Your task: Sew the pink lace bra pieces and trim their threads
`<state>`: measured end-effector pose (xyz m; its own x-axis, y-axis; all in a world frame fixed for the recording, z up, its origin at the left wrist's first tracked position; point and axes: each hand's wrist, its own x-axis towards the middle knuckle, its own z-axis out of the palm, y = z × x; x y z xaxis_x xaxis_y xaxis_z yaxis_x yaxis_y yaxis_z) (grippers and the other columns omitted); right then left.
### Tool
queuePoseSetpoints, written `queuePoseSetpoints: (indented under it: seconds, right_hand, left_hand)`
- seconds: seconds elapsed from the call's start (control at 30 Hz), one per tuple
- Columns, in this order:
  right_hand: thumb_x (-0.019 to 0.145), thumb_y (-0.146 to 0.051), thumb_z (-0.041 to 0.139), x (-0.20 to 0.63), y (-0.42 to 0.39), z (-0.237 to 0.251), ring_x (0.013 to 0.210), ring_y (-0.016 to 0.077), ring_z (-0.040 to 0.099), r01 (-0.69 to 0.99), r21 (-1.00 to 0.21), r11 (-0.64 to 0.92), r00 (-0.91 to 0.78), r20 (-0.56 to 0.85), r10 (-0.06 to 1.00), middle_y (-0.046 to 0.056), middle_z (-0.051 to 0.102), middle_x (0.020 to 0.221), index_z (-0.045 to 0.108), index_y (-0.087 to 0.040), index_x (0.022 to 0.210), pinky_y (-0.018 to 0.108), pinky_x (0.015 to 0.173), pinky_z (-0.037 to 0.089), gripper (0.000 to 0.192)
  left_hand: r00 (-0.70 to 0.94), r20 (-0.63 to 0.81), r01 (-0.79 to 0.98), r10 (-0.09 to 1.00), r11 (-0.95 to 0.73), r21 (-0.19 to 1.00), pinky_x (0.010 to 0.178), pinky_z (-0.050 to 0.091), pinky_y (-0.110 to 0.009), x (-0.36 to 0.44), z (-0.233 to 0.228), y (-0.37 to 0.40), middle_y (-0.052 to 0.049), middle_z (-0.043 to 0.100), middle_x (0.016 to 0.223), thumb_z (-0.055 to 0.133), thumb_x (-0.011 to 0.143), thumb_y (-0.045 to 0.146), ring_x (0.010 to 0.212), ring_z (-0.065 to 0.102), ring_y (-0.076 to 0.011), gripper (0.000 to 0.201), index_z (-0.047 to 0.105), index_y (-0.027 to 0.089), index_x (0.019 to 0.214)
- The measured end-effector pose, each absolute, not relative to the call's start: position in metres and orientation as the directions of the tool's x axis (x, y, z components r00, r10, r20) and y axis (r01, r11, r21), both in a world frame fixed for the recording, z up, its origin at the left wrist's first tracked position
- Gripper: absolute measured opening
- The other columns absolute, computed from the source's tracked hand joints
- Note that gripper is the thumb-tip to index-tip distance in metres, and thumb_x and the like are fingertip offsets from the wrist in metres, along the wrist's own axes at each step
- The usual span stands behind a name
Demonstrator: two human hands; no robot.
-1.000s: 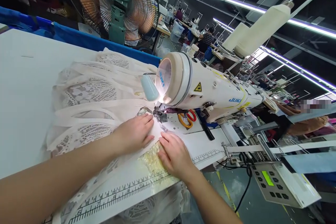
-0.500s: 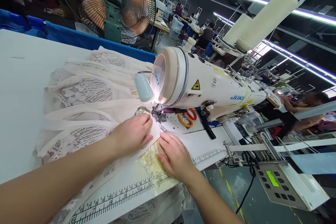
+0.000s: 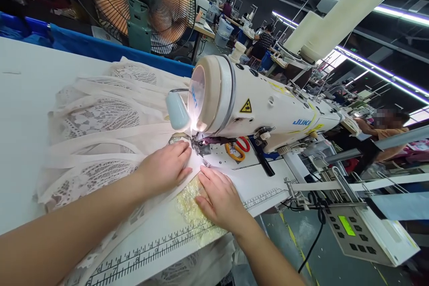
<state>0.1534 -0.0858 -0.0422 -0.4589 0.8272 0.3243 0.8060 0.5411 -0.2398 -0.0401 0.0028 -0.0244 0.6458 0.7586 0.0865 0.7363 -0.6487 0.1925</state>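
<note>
left hand point(image 3: 164, 167) flat on the cream lace garment with openwork panels point(image 3: 100, 143), fingers point(image 3: 182, 152) stretched out together, tips just beside the metal presser foot point(image 3: 197, 147), pressing rather than gripping. right hand point(image 3: 219, 196) also flat, palm down, fingers spread slightly, resting on the pale yellow lace strip point(image 3: 189, 203) and the cloth edge in front of the needle area, holding nothing. garment spread over the white worktop point(image 3: 23, 120), bunched to the left of the white juki sewing machine point(image 3: 261, 107), its near edge hanging over the printed black ruler scale point(image 3: 161, 246) along the worktop front. small lamp point(image 3: 177, 109) lit at the machine head, glare on the foot. orange-handled scissors point(image 3: 236, 152) and red-handled scissors point(image 3: 244, 144) lying on the machine bed behind the right hand, well apart from it. grey control panel with green display point(image 3: 351, 230) lower right. green pedestal fan with copper blades point(image 3: 140, 4) beyond the blue worktop edge. two large cream thread cones point(image 3: 335, 22) above the machine. other people seated at machines further back
</note>
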Motion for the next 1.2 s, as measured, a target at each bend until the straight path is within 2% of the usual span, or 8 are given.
queuePoseSetpoints:
  seconds: [0.1,0.27,0.37,0.47,0.63,0.83,0.93,1.2]
  right_hand:
    - [0.09,-0.035,0.045,0.153,-0.085,-0.04,0.122,0.0284,0.046,0.827,-0.236,0.511,-0.448,0.273,0.851,0.012,0.048,0.138,0.052,-0.013,0.128,0.045,0.099,0.043,0.044]
    - [0.09,-0.035,0.048,0.154,-0.084,-0.04,0.125,0.028,0.044,0.825,-0.247,0.509,-0.45,0.257,0.855,0.011,0.046,0.141,0.05,-0.015,0.129,0.045,0.1,0.042,0.044]
    - [0.09,-0.035,0.047,0.155,-0.084,-0.041,0.126,0.028,0.044,0.819,-0.255,0.514,-0.455,0.258,0.853,0.011,0.045,0.142,0.05,-0.015,0.13,0.045,0.1,0.04,0.045]
    - [0.091,-0.036,0.045,0.156,-0.084,-0.04,0.126,0.0283,0.044,0.812,-0.254,0.525,-0.466,0.259,0.846,0.01,0.044,0.142,0.05,-0.014,0.131,0.045,0.1,0.041,0.046]
    - [0.092,-0.037,0.045,0.157,-0.084,-0.039,0.126,0.0282,0.044,0.812,-0.25,0.527,-0.475,0.241,0.846,0.01,0.045,0.142,0.05,-0.014,0.13,0.045,0.099,0.04,0.045]
    - [0.093,-0.039,0.043,0.157,-0.083,-0.04,0.125,0.0284,0.044,0.81,-0.251,0.53,-0.481,0.234,0.845,0.01,0.045,0.141,0.051,-0.013,0.129,0.044,0.099,0.04,0.045]
    - [0.094,-0.039,0.042,0.157,-0.083,-0.039,0.125,0.0284,0.044,0.807,-0.252,0.534,-0.485,0.233,0.843,0.01,0.045,0.141,0.051,-0.012,0.129,0.045,0.098,0.041,0.045]
    - [0.093,-0.037,0.045,0.156,-0.084,-0.034,0.127,0.027,0.042,0.825,-0.276,0.494,-0.467,0.161,0.87,0.01,0.045,0.142,0.05,-0.013,0.129,0.042,0.101,0.037,0.044]
  left_hand:
    - [0.653,0.118,0.731,0.748,-0.663,0.163,0.1,0.043,-0.044,-0.041,-0.019,0.006,-0.019,0.051,0.133,0.045,0.088,0.03,0.124,0.046,-0.0328,0.039,0.059,0.009,0.118]
    - [0.767,0.206,0.591,0.607,-0.794,0.141,0.09,0.046,-0.044,-0.041,-0.013,-0.009,-0.011,0.067,0.094,0.045,0.085,0.025,0.093,0.061,-0.0271,0.025,0.068,0.016,0.082]
    - [0.804,0.252,0.52,0.539,-0.842,0.144,0.1,0.039,-0.048,-0.046,-0.024,-0.023,-0.011,0.067,0.108,0.053,0.08,0.023,0.101,0.061,-0.0283,0.027,0.068,0.018,0.102]
    - [0.817,0.243,0.511,0.524,-0.852,0.118,0.107,0.03,-0.053,-0.056,-0.038,-0.027,-0.01,0.062,0.125,0.042,0.086,0.013,0.117,0.055,-0.0273,0.04,0.061,0.022,0.12]
    - [0.81,0.202,0.514,0.55,-0.833,0.206,0.114,0.017,-0.051,-0.07,-0.048,-0.013,-0.002,0.061,0.129,0.036,0.088,0.009,0.124,0.051,-0.0216,0.046,0.059,0.031,0.122]
    - [0.812,0.132,0.517,0.569,-0.805,0.291,0.116,0.013,-0.049,-0.074,-0.041,0.005,0.0,0.058,0.132,0.035,0.086,0.008,0.128,0.047,-0.0216,0.049,0.06,0.032,0.12]
    - [0.814,0.109,0.535,0.57,-0.81,0.241,0.117,0.008,-0.046,-0.076,-0.042,0.013,0.001,0.056,0.134,0.031,0.088,0.008,0.131,0.043,-0.0195,0.05,0.058,0.033,0.124]
    - [0.852,0.311,0.449,0.421,-0.893,-0.019,0.114,0.016,-0.049,-0.084,-0.062,0.041,-0.001,0.061,0.128,0.035,0.089,0.007,0.123,0.051,-0.0217,0.047,0.057,0.028,0.125]
